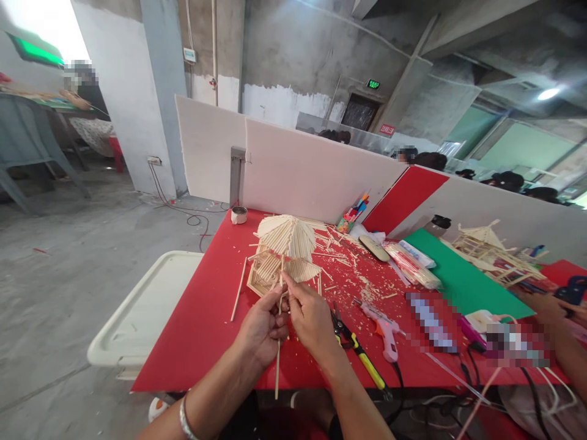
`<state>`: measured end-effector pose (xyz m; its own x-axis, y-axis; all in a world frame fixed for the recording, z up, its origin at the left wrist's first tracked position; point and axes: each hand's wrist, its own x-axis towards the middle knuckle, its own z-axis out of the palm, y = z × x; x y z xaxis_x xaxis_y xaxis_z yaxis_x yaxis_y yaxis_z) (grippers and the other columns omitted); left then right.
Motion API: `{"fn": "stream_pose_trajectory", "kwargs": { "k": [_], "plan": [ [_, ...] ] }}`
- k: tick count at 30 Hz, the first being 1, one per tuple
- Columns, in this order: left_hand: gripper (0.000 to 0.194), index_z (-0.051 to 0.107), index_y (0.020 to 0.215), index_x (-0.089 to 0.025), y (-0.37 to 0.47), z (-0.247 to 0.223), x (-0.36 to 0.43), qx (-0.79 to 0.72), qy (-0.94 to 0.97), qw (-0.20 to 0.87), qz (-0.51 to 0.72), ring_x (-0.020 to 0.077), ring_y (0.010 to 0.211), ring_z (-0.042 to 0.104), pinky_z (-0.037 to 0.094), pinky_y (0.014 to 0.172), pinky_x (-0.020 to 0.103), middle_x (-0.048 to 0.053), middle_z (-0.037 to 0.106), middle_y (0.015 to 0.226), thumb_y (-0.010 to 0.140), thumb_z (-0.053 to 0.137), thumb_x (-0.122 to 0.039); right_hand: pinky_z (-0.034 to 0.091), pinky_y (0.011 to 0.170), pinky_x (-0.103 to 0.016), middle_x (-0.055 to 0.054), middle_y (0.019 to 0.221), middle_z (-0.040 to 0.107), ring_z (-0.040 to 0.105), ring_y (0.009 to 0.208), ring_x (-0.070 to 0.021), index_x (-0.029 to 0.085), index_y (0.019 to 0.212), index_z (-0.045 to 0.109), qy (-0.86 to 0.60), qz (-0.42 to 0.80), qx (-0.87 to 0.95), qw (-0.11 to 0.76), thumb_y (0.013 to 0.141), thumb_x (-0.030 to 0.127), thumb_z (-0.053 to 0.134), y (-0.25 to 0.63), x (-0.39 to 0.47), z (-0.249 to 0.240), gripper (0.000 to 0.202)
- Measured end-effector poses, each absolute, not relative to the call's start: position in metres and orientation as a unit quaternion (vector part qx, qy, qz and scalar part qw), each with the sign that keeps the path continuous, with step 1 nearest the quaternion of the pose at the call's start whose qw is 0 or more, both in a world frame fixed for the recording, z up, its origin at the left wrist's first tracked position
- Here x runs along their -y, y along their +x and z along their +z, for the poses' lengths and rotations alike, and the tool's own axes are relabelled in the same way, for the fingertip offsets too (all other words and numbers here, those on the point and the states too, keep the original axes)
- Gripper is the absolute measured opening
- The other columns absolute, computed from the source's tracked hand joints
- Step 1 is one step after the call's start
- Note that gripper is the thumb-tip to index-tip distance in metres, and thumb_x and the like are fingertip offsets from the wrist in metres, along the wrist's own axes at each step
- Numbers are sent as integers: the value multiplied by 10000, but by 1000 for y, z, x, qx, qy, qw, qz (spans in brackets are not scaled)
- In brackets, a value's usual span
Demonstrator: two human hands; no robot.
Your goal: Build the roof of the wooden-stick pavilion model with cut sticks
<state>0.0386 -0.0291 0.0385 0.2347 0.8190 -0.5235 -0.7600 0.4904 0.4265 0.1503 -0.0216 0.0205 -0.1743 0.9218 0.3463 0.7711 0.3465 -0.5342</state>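
Forearms (215, 382) are cut off nearest the camera; just before the stick-built pavilion model (288, 237), a thin stick (277, 370) is pinched by the curled left hand (262, 327). The right hand's (312, 315) index is extended alongside, its grip hidden.

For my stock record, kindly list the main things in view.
Conical-roofed wooden-stick model: one, pale, straight ahead
Thin loose wooden sticks: many, pale, around it
Pistol-shaped plastic glue gun: one, pink, right
Pliers-like metal tool: one, yellow-black, beside glue gun
Slim pens: several, multicoloured, in patterned cup, far edge
Flat sheet: one, green, far right
Flat-topped table: one, red, beneath these
Left grip: one, bare, around thin stick
Right grip: one, bare, beside left grip
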Motion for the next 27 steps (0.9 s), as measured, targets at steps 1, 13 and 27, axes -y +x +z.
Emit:
{"fn": "stream_pose_trajectory", "kwargs": {
  "k": [1,13,27],
  "plan": [
    [241,543,711,-122,39,39,29,-359,41,785,503,0,291,303,148,267,95,-47,489,503,928,472,-201,450,743,-241,-36,887,651,597,821,-152,279,1396,434,-560,120,757,315,916,150,380,150,22,21,500],
    [116,650,859,-107,38,35,35,-357,94,768,523,8,316,298,149,289,108,-46,494,522,829,594,-204,455,906,-382,-120,1202,611,567,1107,-261,235,1365,480,-666,40,701,250,933,411,418,199,71,6,471],
    [371,756,759,-121,59,32,45,-430,332,656,524,11,388,351,243,355,132,-25,532,492,531,857,-395,468,850,-381,-137,1103,639,607,990,-280,114,1333,482,-747,288,530,279,602,224,546,271,105,-10,742]
  ]
}}
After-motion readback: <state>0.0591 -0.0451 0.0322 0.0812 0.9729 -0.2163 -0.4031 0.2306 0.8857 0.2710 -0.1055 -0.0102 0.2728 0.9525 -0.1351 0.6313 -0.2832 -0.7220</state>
